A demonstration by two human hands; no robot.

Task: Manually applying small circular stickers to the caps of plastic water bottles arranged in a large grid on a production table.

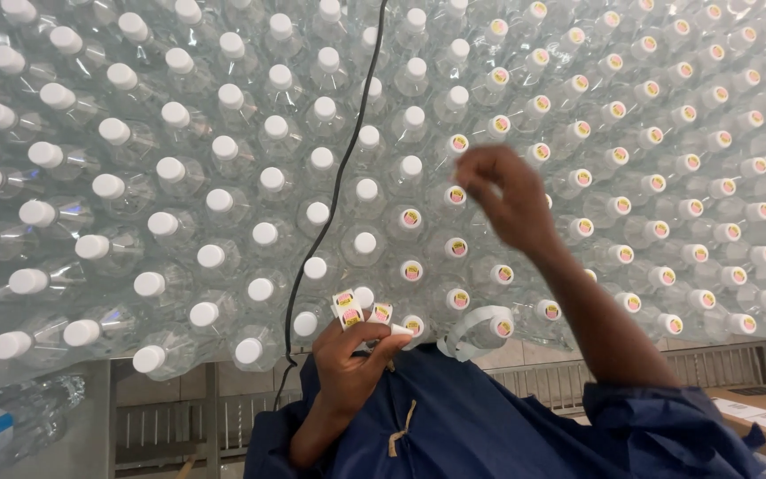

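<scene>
Fingers [374, 341] of the left hand [347, 364] curled shut around a strip of small round stickers [361, 312], yellow and pink on white backing, held up just below the bottom row of bottles. Loose white backing strip [463, 337] hanging in a loop to the right of that hand, in front of a bottle cap.

Right hand [511, 200] raised higher, blurred, with fingers [476, 164] pinched close together near a capped bottle [458, 142] in the middle of the stack. Cannot tell whether a sticker sits between those fingertips.

Big stack of clear plastic bottles [223, 177] filling nearly the whole view, lying on their sides with white caps [214, 200] facing out. Caps on the left half plain white. Caps on the right half [667, 160] already wearing round yellow and pink stickers. Stickered caps [411, 217] also just beside both hands, close to the middle of the stack.

Thin black cable [334, 186] hanging down across the bottles from the top edge to the bottom edge of the stack, just left of the left hand.

Dark blue sleeves [489, 426] on both arms at the bottom. Brown cardboard box [755, 412] low at the right. More bottles in wrap [11, 421] low at the left corner.
</scene>
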